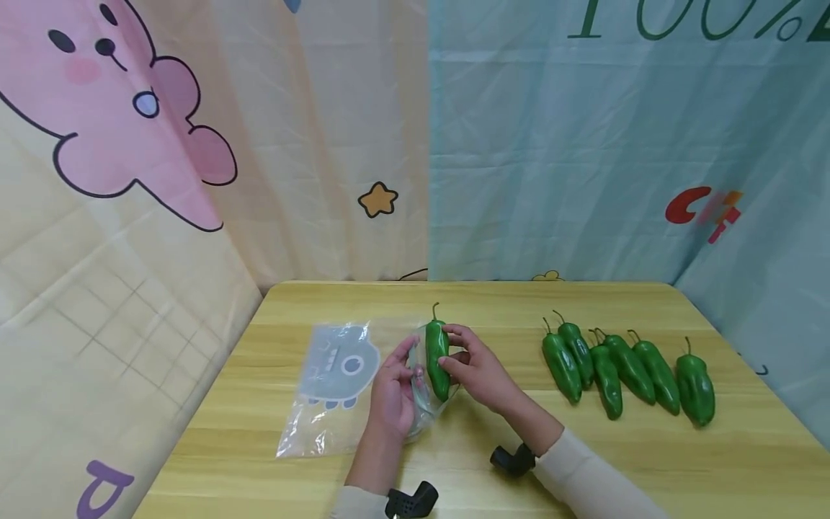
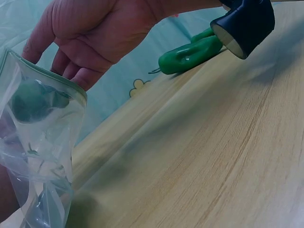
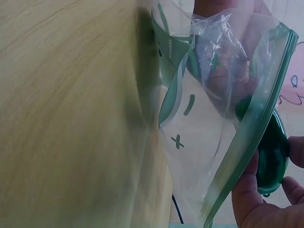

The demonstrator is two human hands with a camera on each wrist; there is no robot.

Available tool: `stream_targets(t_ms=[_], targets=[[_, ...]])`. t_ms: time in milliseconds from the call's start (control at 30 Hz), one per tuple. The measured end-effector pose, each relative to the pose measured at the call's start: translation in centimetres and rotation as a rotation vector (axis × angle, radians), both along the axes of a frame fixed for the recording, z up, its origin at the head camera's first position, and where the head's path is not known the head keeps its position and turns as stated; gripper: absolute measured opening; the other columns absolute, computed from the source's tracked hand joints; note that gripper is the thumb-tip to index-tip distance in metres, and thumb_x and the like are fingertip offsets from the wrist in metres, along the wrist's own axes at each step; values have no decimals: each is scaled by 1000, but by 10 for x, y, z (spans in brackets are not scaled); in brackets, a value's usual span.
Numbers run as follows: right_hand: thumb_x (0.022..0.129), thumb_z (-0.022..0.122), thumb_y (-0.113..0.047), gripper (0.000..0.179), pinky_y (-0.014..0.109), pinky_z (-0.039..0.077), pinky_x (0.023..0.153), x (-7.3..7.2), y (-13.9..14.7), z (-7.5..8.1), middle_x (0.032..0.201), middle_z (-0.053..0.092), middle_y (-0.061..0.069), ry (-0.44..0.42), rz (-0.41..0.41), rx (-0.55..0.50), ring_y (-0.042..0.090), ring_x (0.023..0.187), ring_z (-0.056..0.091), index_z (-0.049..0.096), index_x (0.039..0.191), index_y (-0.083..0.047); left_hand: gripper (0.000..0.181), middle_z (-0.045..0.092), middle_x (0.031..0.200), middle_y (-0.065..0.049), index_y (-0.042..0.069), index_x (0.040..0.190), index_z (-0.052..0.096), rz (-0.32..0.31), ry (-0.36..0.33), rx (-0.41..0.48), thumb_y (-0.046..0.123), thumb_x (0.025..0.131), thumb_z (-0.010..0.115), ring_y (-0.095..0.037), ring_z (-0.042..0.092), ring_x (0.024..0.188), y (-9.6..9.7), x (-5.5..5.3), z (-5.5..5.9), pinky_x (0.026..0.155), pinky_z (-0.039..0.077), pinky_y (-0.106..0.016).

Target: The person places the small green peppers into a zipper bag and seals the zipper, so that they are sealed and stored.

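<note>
My right hand point(image 1: 483, 371) pinches a glossy green pepper point(image 1: 437, 349) between thumb and fingers, its stem pointing away. The pepper stands at the mouth of a clear zip bag point(image 1: 423, 407), and my left hand point(image 1: 393, 396) grips that bag by its side. In the right wrist view, one end of the pepper point(image 3: 271, 159) lies behind the bag's green zip edge point(image 3: 251, 142), inside the mouth. Through the clear film in the left wrist view, a green rounded shape point(image 2: 33, 100) shows below the rim. Film partly hides the left fingers.
Left of my hands, a clear bag with a blue-grey cartoon print point(image 1: 340, 364) lies flat on the wooden table point(image 1: 227, 432). Several green peppers point(image 1: 622, 367) lie in a row at the right. Printed curtains point(image 1: 551, 144) hang behind the table.
</note>
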State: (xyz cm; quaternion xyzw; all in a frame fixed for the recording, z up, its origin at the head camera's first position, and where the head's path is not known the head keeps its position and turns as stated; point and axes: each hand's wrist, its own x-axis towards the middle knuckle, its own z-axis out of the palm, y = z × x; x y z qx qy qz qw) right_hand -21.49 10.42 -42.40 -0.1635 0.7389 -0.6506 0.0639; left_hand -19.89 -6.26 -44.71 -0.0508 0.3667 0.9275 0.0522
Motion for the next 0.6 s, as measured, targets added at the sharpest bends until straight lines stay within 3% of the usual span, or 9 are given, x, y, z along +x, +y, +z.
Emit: stream_targets(t_ms=[600], targets=[[94,63,-5,52,41,60,71,4,4,-6,139,47,22,-92,-41,22,27,98,66,45,142,-13,59,44,147,-6,5,138,54,20,-3,-18,-8,84,35,-11,52,81,2,2,1,70,47,-17]])
